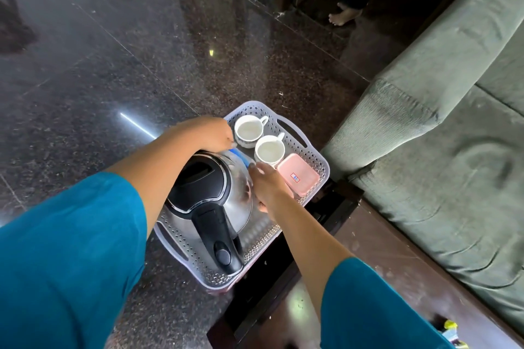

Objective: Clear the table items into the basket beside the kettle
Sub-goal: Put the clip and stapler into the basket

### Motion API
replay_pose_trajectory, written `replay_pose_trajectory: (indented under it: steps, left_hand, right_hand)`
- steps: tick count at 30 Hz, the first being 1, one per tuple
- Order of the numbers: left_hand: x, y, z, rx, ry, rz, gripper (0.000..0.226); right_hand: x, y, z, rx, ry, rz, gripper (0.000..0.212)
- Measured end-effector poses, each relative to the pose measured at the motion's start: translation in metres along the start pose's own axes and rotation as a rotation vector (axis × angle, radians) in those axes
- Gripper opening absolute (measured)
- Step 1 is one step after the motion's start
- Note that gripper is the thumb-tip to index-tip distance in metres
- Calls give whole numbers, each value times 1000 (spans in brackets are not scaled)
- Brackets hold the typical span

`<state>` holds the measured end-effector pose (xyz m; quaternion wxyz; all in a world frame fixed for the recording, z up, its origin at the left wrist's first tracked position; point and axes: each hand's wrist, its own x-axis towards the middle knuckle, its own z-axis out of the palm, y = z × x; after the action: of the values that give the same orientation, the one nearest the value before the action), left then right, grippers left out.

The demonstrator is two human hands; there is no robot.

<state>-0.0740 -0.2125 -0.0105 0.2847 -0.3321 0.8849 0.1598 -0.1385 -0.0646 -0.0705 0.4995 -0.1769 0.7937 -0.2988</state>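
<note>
A pale perforated basket (306, 147) stands on a dark wooden table. Inside it are a steel kettle (215, 195) with a black lid and handle, two white cups (249, 130) (269, 150) and a pink lidded box (297, 176). A blue object (241, 157) shows between the kettle and the cups, mostly hidden. My left hand (215, 133) is closed at the far side of the kettle, touching that blue object. Between the kettle and the pink box, my right hand (269, 187) reaches down with its fingers curled; what it grips is hidden.
A green sofa (442, 136) runs along the right side, close to the table (337, 207). Dark polished stone floor (113, 65) spreads to the left and beyond. A person's bare foot (344, 15) stands near the doorway at the back.
</note>
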Motion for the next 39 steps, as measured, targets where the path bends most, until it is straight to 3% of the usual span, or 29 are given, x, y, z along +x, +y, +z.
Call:
replay_pose_trajectory:
  steps: [3,6,9,12,17,20,26,31,35,39]
  left_hand:
    - [-7,10,-2,9,-5,65,29]
    - [-15,25,-5,26,28,100,24]
    - [-25,49,-6,62,70,154,32]
    - [-41,86,4,42,89,217,39]
    - [-78,158,44,-77,113,401,31]
    - [-101,192,80,-131,92,482,43]
    - [-146,245,158,-158,-134,477,64]
    - [-170,283,234,-235,-263,422,60]
    - [-178,296,293,-354,-244,334,54]
    - [-178,293,342,-433,-103,252,51]
  right_hand:
    - [-8,7,-2,-42,83,-5,51]
    - [-23,18,-10,113,166,-31,57]
    - [-40,31,-21,215,204,-4,69]
    - [-63,45,-36,217,257,-34,58]
    - [-108,85,-69,7,322,-142,44]
    - [-143,128,-91,-160,354,-182,46]
    - [-211,233,-118,-365,303,-91,60]
    - [-252,319,-128,-408,303,19,60]
    - [-260,376,-120,-469,230,83,63]
    - [-253,420,-104,-554,216,78,63]
